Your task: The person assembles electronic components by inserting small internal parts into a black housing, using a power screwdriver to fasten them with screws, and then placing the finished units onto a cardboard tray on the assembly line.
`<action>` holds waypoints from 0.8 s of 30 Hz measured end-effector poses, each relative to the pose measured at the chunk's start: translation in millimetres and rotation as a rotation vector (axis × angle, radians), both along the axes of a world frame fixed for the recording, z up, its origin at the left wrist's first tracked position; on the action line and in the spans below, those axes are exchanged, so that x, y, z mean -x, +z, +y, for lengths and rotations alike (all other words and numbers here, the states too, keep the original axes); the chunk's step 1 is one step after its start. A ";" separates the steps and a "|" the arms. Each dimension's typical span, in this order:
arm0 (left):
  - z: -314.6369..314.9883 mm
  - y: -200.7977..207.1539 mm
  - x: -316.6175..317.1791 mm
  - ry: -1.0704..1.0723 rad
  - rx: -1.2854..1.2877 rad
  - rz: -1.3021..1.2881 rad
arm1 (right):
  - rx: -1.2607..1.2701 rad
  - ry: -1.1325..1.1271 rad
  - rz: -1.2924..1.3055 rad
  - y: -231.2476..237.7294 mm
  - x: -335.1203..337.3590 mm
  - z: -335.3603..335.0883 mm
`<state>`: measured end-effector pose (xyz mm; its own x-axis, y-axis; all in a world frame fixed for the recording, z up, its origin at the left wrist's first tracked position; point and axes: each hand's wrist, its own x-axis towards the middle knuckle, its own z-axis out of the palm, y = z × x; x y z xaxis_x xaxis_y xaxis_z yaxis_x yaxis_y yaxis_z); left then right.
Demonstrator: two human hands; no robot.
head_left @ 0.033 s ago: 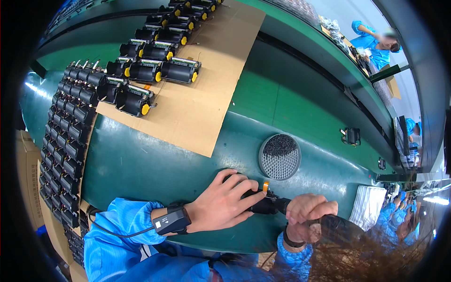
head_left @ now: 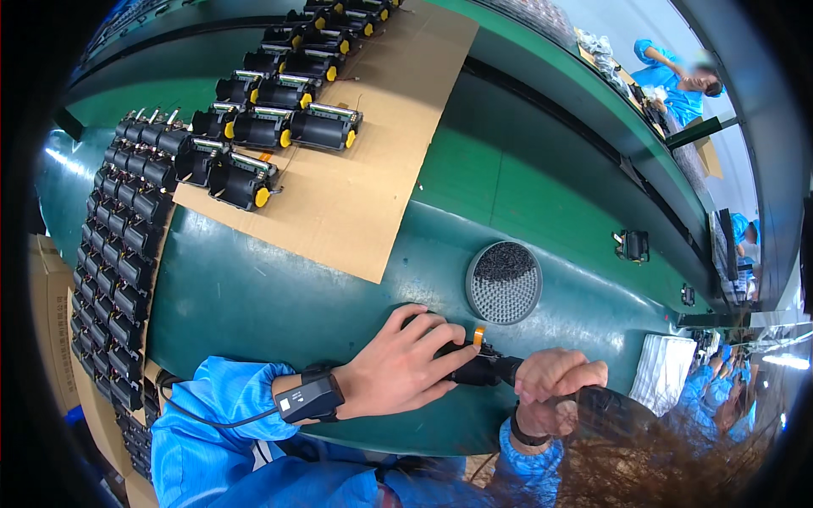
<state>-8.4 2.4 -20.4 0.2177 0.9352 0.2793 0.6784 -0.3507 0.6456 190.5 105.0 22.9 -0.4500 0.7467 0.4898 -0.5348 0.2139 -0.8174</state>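
My left hand [head_left: 405,367] is closed over a black plastic part [head_left: 476,369] on the green bench, its fingers spread along the top. An orange flat ribbon [head_left: 480,335] stands up from the far side of that part. My right hand [head_left: 555,381] is wrapped round a black power screwdriver [head_left: 608,410], whose nose points left and meets the right end of the part. Its tip is too small and dark to make out. Just beyond the hands sits a round grey dish [head_left: 506,298] of small dark screws on a dimpled base.
Several black units with yellow gears [head_left: 326,127] stand in rows on a cardboard sheet [head_left: 373,212] at the far left. A dense stack of black parts [head_left: 118,254] lines the left edge. One black unit [head_left: 633,245] sits at the right. White sheets [head_left: 662,372] lie nearby; co-workers in blue sit beyond.
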 end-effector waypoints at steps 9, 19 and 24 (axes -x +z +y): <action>-0.7 0.6 -0.3 0.009 -0.016 0.006 | 0.006 -0.012 -0.055 2.4 1.1 -4.7; 0.0 0.1 -0.9 0.007 -0.022 -0.003 | -0.078 -0.177 0.077 30.5 -6.9 33.9; -0.3 -4.4 0.7 0.008 -0.018 -0.010 | -0.056 -0.270 -0.015 2.6 12.0 72.7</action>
